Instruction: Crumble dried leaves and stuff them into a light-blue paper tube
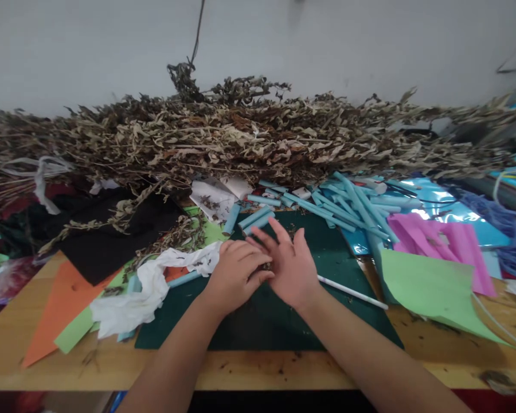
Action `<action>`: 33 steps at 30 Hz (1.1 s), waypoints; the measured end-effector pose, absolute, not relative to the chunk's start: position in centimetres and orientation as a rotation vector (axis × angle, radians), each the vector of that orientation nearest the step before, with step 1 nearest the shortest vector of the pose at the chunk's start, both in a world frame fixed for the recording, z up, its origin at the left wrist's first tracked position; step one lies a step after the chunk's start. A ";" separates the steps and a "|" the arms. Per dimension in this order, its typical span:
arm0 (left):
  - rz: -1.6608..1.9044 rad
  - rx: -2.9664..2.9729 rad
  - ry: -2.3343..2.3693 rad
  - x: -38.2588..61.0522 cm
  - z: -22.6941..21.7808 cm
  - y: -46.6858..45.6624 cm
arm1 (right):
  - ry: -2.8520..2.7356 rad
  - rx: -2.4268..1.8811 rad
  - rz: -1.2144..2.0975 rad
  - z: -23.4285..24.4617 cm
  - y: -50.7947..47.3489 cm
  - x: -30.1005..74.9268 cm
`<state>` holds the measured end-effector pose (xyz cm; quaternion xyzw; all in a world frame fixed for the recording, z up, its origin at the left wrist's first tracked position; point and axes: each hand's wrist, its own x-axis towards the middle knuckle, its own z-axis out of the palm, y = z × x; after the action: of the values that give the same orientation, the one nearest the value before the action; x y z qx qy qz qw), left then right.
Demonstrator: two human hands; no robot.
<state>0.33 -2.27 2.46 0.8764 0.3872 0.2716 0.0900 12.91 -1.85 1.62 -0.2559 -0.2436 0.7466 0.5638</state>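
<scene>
Over the dark green mat (pixel 258 330), my two hands meet with their palms turned toward each other. My left hand (pixel 238 272) has curled fingers around a small dark clump of what look like crumbled dried leaves (pixel 265 266). The clump sits against the palm side of my right hand (pixel 292 267), whose fingers are spread and slightly bent. Part of the clump is hidden by the left fingers. A thin white stick (pixel 355 293) lies on the mat to the right of my right wrist. Blue paper rolls (pixel 258 221) lie just beyond my fingertips.
A long heap of dried leafy stalks (pixel 241 137) runs along the wall. More blue rolls (pixel 352 201) are piled at the right, near pink crepe paper (pixel 447 244) and a green sheet (pixel 427 287). Crumpled white tissue (pixel 133 298), orange paper (pixel 64 307) and black cloth (pixel 107 241) lie left.
</scene>
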 end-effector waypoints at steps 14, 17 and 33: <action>1.109 2.425 1.242 1.1 0.3 -2.3 | -1.787 -1.017 1.079 0.0 -1.2 16.8; 1.100 2.470 1.262 1.1 0.1 -2.2 | -1.787 -1.041 1.047 0.2 -1.2 16.8; 1.294 1.965 1.351 2.2 -0.9 -2.3 | -1.511 -1.101 1.268 -1.1 -0.7 16.8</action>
<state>2.17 -2.28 -0.86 0.7078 0.4865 0.4659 0.2128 16.78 -0.65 -1.05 -0.4407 -0.6048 0.5074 0.4272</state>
